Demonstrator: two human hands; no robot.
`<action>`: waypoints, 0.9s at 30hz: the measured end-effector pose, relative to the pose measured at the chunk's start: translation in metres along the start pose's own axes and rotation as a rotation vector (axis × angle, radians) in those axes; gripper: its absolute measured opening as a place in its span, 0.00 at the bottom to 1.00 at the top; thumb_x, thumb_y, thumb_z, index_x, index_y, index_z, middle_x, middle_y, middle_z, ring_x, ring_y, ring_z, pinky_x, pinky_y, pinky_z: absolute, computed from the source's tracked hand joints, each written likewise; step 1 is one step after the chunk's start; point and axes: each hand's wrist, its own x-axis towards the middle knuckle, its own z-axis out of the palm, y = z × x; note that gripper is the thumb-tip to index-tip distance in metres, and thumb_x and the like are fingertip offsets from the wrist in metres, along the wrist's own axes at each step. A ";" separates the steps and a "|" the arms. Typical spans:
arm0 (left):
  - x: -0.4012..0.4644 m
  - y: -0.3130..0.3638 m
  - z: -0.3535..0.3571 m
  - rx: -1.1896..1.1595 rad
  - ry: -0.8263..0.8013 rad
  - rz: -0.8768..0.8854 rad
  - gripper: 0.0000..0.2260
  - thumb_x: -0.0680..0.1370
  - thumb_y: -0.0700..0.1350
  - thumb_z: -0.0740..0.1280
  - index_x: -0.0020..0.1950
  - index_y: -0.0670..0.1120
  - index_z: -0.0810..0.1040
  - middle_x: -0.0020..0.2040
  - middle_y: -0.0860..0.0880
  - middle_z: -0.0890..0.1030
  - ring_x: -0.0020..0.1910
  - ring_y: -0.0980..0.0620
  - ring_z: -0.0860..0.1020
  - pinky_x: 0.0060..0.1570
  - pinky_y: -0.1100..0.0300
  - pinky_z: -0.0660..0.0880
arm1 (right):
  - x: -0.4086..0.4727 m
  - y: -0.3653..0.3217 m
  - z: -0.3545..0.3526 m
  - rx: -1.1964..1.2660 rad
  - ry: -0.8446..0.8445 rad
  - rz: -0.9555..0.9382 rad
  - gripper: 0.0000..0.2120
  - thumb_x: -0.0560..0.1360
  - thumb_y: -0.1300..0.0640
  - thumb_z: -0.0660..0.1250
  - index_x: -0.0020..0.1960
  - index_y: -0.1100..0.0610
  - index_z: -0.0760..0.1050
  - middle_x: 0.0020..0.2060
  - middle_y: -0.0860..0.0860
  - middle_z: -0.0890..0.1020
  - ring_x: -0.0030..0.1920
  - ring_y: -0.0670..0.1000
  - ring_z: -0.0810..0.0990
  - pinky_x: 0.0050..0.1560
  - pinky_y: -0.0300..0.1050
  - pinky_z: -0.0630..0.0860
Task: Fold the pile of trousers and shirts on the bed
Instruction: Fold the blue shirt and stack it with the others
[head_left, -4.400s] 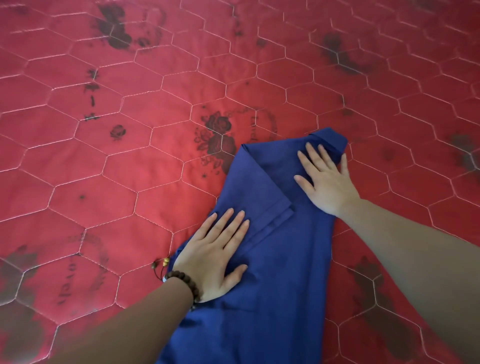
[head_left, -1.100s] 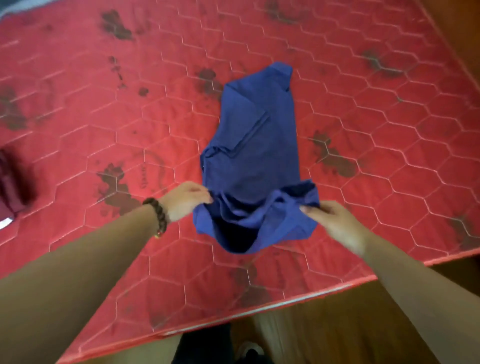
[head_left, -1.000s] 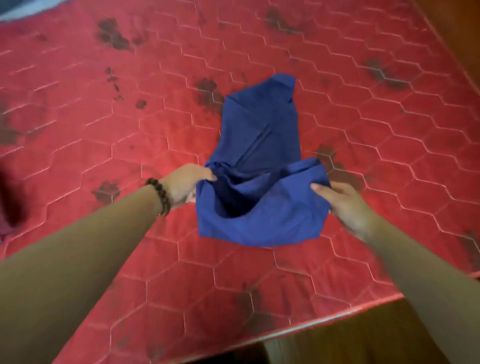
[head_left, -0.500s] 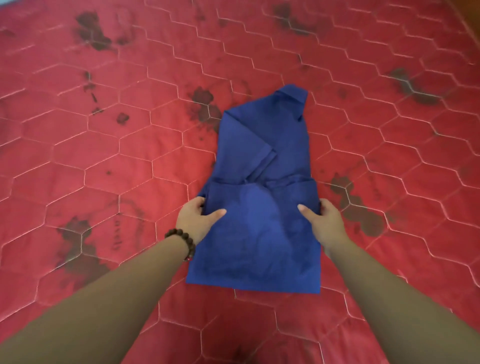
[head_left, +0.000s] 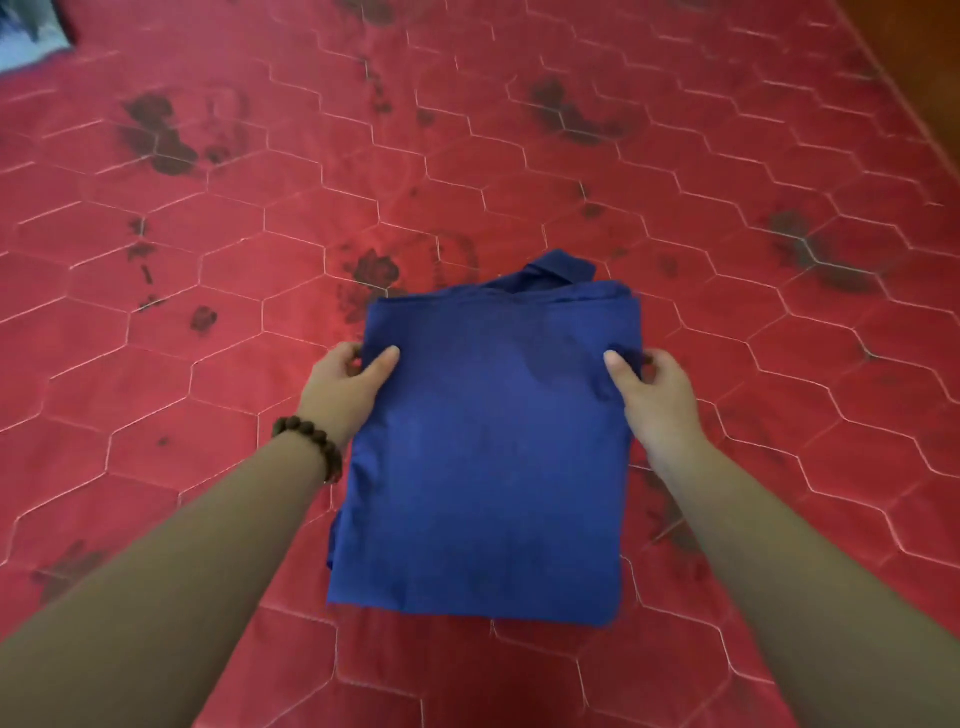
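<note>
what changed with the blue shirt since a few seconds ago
Both hands, left and right, let go of pressing the blue shirt flat, took hold of its near hem and carried it up over the collar end. They still pinch its side edges. It stays on the red bed.

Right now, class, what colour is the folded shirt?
Plain dark blue shirt, seen best in the head view.

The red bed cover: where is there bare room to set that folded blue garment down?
Wide bare stretches of the red cover lie left of the left hand, right of the right hand, and beyond the blue garment toward the far edge. Crowded only in the middle, where both hands grip the garment's sides.
</note>
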 end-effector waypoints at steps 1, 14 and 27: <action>0.008 -0.007 0.006 0.054 -0.004 -0.069 0.13 0.77 0.49 0.69 0.51 0.39 0.79 0.48 0.41 0.82 0.47 0.46 0.80 0.51 0.50 0.78 | 0.010 0.008 0.006 -0.039 -0.044 0.098 0.14 0.75 0.48 0.69 0.53 0.57 0.74 0.49 0.54 0.81 0.50 0.55 0.80 0.54 0.55 0.77; 0.025 -0.047 0.003 0.085 0.042 -0.293 0.16 0.80 0.52 0.62 0.41 0.40 0.76 0.35 0.43 0.72 0.33 0.49 0.70 0.37 0.56 0.70 | -0.001 0.042 0.014 -0.119 -0.095 0.190 0.20 0.75 0.43 0.67 0.40 0.60 0.72 0.35 0.53 0.75 0.37 0.54 0.74 0.42 0.52 0.73; -0.076 -0.054 -0.035 0.055 -0.415 -0.580 0.12 0.78 0.47 0.68 0.54 0.38 0.79 0.45 0.44 0.85 0.41 0.47 0.83 0.35 0.59 0.78 | -0.109 0.075 -0.009 -0.135 -0.303 0.379 0.15 0.77 0.53 0.68 0.51 0.67 0.77 0.46 0.62 0.83 0.47 0.61 0.82 0.47 0.59 0.79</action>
